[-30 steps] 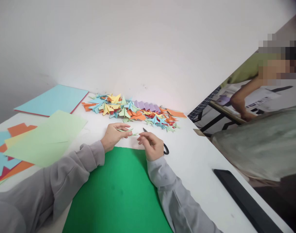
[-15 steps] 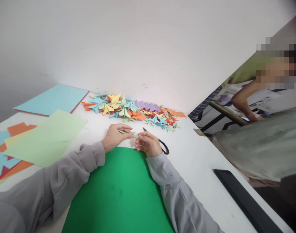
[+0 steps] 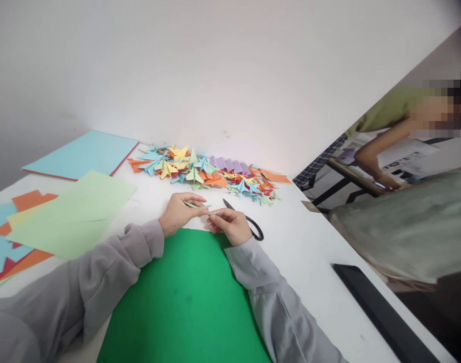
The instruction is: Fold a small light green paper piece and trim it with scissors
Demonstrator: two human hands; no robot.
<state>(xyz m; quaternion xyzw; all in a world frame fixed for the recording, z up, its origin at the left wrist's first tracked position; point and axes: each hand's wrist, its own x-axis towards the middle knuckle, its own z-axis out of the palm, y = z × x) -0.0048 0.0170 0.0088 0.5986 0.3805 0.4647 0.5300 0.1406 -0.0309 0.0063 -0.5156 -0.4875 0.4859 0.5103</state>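
Observation:
Between my two hands is a small folded piece of light green paper (image 3: 194,205), held above the far edge of a green sheet (image 3: 188,292). My left hand (image 3: 181,212) pinches its left part between thumb and fingers. With thumb and fingertips, my right hand (image 3: 230,225) is closed on the paper's right end, which the fingers partly cover. Black-handled scissors (image 3: 257,231) lie on the table just behind my right hand, partly hidden by it. Beyond both hands lies a heap of folded paper planes (image 3: 194,174) in several colours.
Light green sheets (image 3: 75,214) cover coloured scraps (image 3: 29,201) on the left. Blue sheets (image 3: 82,154) rest by the wall; orange paper (image 3: 276,176) is at the heap's right. A long black bar (image 3: 377,307) lies along the right edge. Another person's arm (image 3: 374,156) is beyond.
My right hand has shifted slightly left, its fingers closing more tightly on the paper's end. My left hand stays nearly still. The other person's arm has moved a little left.

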